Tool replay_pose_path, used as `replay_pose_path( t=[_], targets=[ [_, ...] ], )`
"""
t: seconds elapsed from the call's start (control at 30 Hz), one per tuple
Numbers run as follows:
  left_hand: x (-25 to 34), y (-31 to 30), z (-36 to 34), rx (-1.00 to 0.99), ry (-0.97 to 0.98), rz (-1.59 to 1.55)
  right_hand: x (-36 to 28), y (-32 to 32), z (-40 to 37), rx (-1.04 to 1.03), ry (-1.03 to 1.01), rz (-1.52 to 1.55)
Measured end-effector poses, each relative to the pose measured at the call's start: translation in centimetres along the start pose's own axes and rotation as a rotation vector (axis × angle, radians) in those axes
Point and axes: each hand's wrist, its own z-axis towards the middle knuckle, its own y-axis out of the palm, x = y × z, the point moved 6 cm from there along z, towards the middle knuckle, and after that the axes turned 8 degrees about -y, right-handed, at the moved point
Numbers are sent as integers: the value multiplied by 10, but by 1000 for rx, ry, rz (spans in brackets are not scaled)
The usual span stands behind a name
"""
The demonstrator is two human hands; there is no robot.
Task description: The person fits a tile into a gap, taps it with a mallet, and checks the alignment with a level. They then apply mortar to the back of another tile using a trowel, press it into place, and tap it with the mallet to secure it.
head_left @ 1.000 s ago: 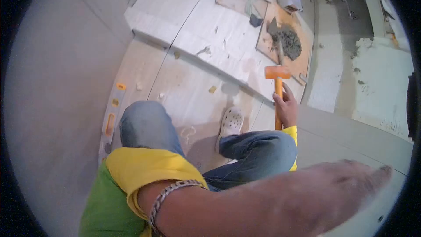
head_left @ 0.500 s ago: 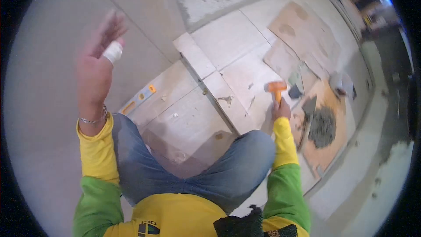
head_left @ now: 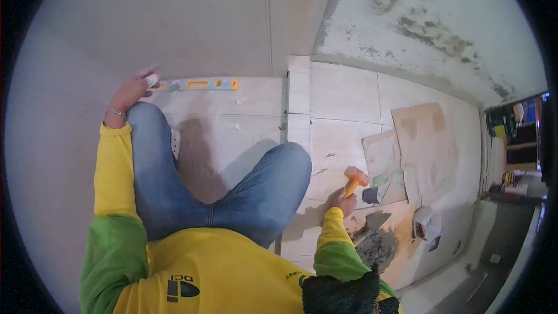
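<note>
An orange mallet (head_left: 353,180) is in my right hand (head_left: 344,202), its head tilted up over the tiled floor. My left hand (head_left: 133,91) is above my left knee with its fingers apart, a white wrapping around one of them. It overlaps the near end of a spirit level (head_left: 200,84) with orange windows, which lies along the foot of the wall. Grey mortar (head_left: 376,247) is heaped on a board below my right hand.
A raised tile strip (head_left: 299,87) runs across the floor to the wall corner. Cardboard sheets (head_left: 427,145) cover tiles on the right, with a white bucket (head_left: 427,222) nearby. Shelves with items (head_left: 520,145) stand at the far right.
My left hand has come down from its raised position to beside the spirit level. The view has turned, and my right hand still holds the mallet.
</note>
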Motion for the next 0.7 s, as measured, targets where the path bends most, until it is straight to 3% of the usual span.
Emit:
replay_pose_path(
  t=[0.1, 0.23, 0.3, 0.43, 0.5, 0.63, 0.7],
  targets=[
    [-5, -7, -11, 99, 10, 175, 6, 7, 1, -63, 20, 17],
    [-23, -19, -34, 194, -116, 57, -7, -3, -3, -71, 15, 8],
    [-42, -28, -25, 123, 6, -126, -6, -3, -2, -73, 11, -29],
    [-58, -34, -43, 126, -157, -98, -8, -1, -3, -40, 2, -28],
    [-62, -24, -52, 85, -156, -282, -9, -7, -6, -54, 14, -16],
    [-37, -6, -60, 50, -90, -220, -13, -13, -8, -67, 24, 15],
    [-13, 4, -69, 22, -52, -46, -11, -9, -7, -91, 68, -37]
  ],
)
